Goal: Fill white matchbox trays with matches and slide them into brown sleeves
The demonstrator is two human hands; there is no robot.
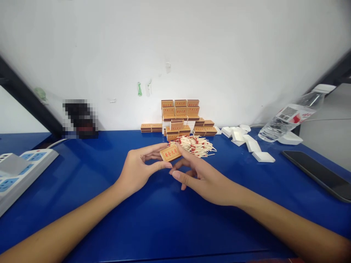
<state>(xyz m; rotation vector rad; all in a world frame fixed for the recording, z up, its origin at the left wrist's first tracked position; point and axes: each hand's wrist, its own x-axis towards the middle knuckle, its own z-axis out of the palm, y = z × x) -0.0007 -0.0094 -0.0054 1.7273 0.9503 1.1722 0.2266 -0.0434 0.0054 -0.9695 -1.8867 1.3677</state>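
Observation:
An orange-yellow matchbox with red characters is tilted above the blue table, label facing me. My left hand is closed on its left end, thumb along the lower edge and fingers behind. At the box's right end is my right hand, its index fingertip at the upper corner. The right thumb stays apart from the box, and the other fingers are loosely curled below. Just behind the hands lies a heap of loose red-tipped matches. Stacked matchboxes stand beyond, against the wall.
White matchbox trays are scattered right of the matches. Farther right are a tilted clear bottle and a dark phone. A white power strip lies at the left edge. The wall bounds the table behind.

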